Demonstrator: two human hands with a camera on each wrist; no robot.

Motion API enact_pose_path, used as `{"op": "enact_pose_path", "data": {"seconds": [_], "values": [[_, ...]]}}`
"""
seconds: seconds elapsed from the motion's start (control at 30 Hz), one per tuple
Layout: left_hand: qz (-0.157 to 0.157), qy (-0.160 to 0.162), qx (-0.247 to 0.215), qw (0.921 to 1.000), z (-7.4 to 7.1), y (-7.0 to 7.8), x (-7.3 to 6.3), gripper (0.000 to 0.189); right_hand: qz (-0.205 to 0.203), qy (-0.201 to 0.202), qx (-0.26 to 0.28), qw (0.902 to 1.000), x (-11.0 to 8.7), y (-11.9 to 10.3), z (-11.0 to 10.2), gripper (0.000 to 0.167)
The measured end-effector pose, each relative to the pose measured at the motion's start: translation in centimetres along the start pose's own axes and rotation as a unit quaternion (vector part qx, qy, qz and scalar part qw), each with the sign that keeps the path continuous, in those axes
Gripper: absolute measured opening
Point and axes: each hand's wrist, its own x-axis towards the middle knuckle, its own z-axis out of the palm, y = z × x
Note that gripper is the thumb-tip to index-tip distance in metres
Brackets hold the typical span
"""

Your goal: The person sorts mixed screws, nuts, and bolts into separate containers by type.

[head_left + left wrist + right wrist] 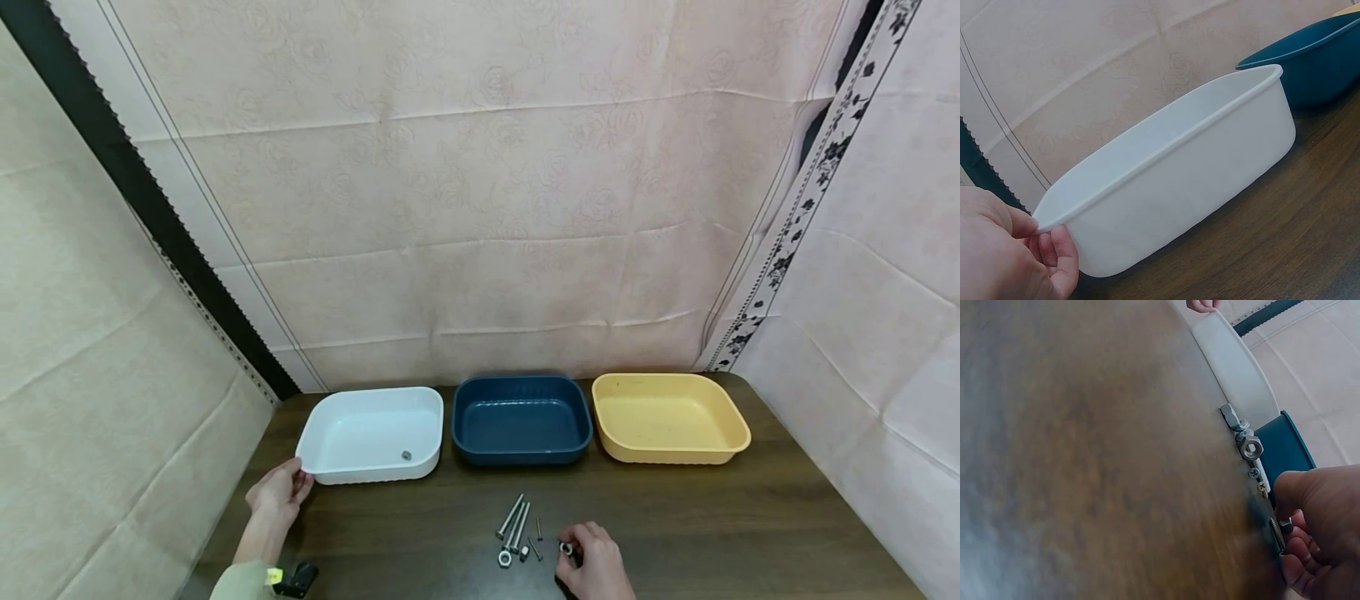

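Observation:
My left hand [276, 497] pinches the near left corner of the white tray [1179, 194], thumb on the rim and fingers under it. A small grey nut [406, 456] lies inside that tray. Low on the right, my right hand [595, 562] holds a metal nut [566, 548] between thumb and fingers. Close to these fingers in the right wrist view is a threaded screw [1277, 535]; whether they touch it I cannot tell. Left of this hand lie long bolts [517, 525], a large nut [505, 558], a smaller nut [524, 552] and small screws [538, 529].
A dark blue tray [522, 457] stands in the middle of the back row, with a yellow tray [671, 456] to its right. Pale cloth [495, 208] hangs behind and on both sides of the brown wooden table [420, 533].

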Motion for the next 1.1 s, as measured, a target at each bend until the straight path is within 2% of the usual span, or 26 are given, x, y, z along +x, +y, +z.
{"op": "enact_pose_path", "data": {"seconds": [0.23, 0.43, 0.7, 0.97, 1.1], "values": [[-0.009, 0.001, -0.002, 1.0, 0.0, 0.1, -0.1, 0.017, -0.017, 0.013, 0.018, 0.9996, 0.0, 0.0, -0.2, 0.021], [-0.006, 0.001, 0.0, 1.0, 0.0, 0.0, -0.1, 0.017, -0.01, 0.026, 0.019, 0.9994, 0.2, -0.2, -0.2, 0.022], [-0.006, 0.001, 0.003, 1.0, -0.1, 0.0, 0.1, 0.009, 0.009, 0.004, 0.027, 0.9996, 1.5, -1.2, -0.6, 0.02], [-0.005, 0.003, -0.001, 1.0, -0.2, -0.1, 0.1, 0.014, -0.023, 0.011, 0.05, 0.9984, 2.9, -2.9, -0.7, 0.02], [-0.003, 0.008, 0.002, 1.0, -0.1, -0.1, 0.0, 0.01, -0.038, 0.01, 0.058, 0.9976, 3.6, -3.7, -0.6, 0.02]]}}
